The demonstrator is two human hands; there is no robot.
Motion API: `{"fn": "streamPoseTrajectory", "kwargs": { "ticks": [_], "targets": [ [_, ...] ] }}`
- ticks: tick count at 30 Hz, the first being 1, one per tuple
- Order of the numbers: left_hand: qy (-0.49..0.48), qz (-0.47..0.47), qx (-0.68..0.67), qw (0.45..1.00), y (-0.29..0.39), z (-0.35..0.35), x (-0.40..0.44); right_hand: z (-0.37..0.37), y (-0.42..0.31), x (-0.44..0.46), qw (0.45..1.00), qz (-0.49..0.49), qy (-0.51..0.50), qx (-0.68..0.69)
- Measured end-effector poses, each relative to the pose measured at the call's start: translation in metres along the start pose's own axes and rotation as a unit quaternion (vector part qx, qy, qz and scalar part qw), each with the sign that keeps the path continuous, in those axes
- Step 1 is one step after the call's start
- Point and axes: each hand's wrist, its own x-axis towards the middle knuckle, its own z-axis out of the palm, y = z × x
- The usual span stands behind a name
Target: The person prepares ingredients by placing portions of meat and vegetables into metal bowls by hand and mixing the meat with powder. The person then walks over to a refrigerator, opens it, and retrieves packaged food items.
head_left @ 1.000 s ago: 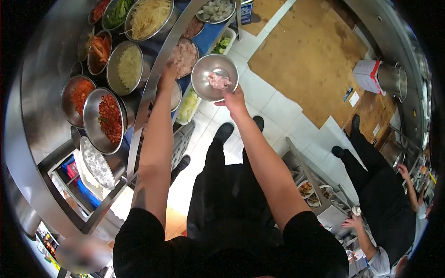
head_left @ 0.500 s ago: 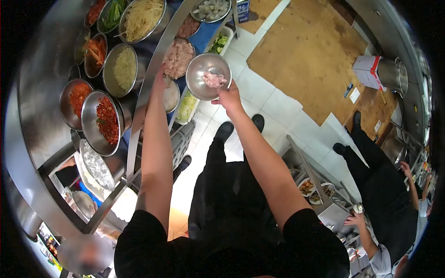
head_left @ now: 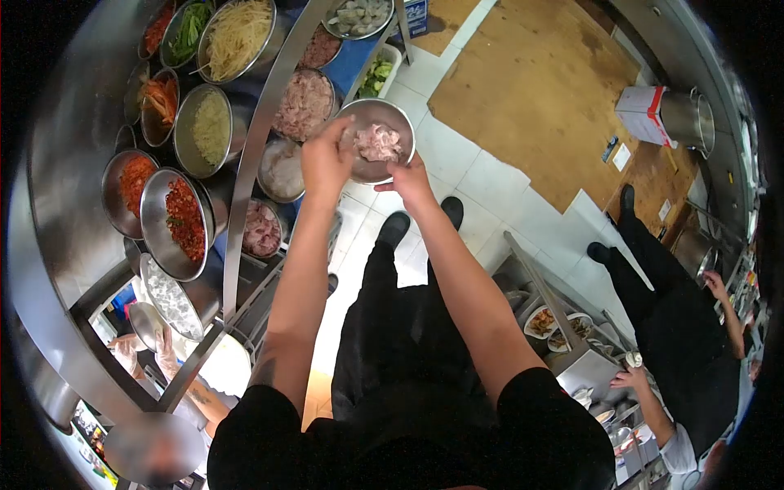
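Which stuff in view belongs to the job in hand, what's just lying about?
Job:
- metal bowl in the right hand
- raw meat inside
- likely the pink meat beyond the left hand

Apparently idle:
- red-and-white box
- metal pot
- brown floor sheet

I am wearing a black short-sleeved shirt [head_left: 551, 429], black trousers [head_left: 379, 269] below the shirt and rounded black shoes [head_left: 394, 229] farthest from it

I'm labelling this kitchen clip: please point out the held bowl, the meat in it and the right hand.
Held bowl [head_left: 385, 112]: head view, bare inner wall.
Meat [head_left: 379, 144]: head view, middle of the pile.
Right hand [head_left: 411, 180]: head view, middle of the hand.
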Motion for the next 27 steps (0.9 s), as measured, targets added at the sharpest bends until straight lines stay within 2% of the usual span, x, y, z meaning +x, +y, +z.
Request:
{"fn": "streamPoseTrajectory", "kwargs": {
  "ticks": [2,4,5,6,8,9,10,12,16,18,19,20,22,23,25,27],
  "targets": [
    [0.011,-0.03,-0.044,0.999,0.009,-0.004,0.0,-0.005,0.004,-0.001,0.999,0.011,-0.017,0.03],
    [-0.035,0.106,-0.086,0.99,0.008,0.006,-0.001,-0.003,-0.007,-0.013,0.999,0.005,-0.018,0.03],
    [-0.063,0.203,0.005,0.977,0.006,0.019,-0.005,-0.002,-0.01,-0.018,0.999,0.001,-0.02,0.027],
    [-0.064,0.203,0.007,0.977,0.001,0.021,-0.011,-0.002,-0.008,-0.024,0.999,0.001,-0.021,0.029],
    [-0.154,0.166,0.053,0.973,-0.01,0.025,-0.012,-0.003,-0.009,-0.027,1.0,0.012,-0.021,0.016],
    [-0.16,0.126,0.025,0.979,-0.011,0.02,-0.002,-0.006,-0.012,-0.026,1.0,0.01,-0.019,0.018],
    [-0.167,0.027,-0.11,0.979,-0.004,0.01,0.002,-0.01,-0.012,-0.028,0.999,0.03,-0.032,0.026],
    [-0.168,-0.117,-0.277,0.939,0.009,-0.005,0.005,-0.015,-0.012,-0.03,0.997,0.053,-0.048,0.033],
    [-0.084,-0.06,-0.166,0.981,0.005,0.012,-0.012,-0.013,-0.013,-0.031,0.998,0.035,-0.059,0.012],
    [-0.073,0.126,0.034,0.989,-0.011,0.021,-0.022,-0.007,-0.022,-0.039,1.0,0.021,-0.007,-0.002],
    [-0.158,-0.033,-0.022,0.987,0.019,0.002,-0.018,-0.011,-0.016,-0.035,1.0,0.014,-0.016,-0.004],
    [-0.161,-0.035,-0.02,0.986,0.014,0.003,-0.019,-0.015,-0.008,-0.03,1.0,0.017,-0.015,-0.002],
    [-0.165,0.024,-0.01,0.986,0.004,0.004,-0.017,-0.02,-0.004,-0.026,0.998,0.029,-0.048,-0.007],
    [-0.17,-0.001,-0.002,0.985,-0.002,0.0,-0.011,-0.02,-0.001,-0.025,0.999,0.039,-0.037,-0.005],
    [-0.084,0.031,-0.034,0.995,-0.026,-0.01,0.014,-0.019,-0.001,-0.025,0.999,0.034,-0.03,-0.015],
    [0.106,0.061,0.002,0.993,-0.105,-0.001,0.045,-0.015,-0.004,-0.025,0.999,0.032,-0.023,-0.024]
  ]
}}
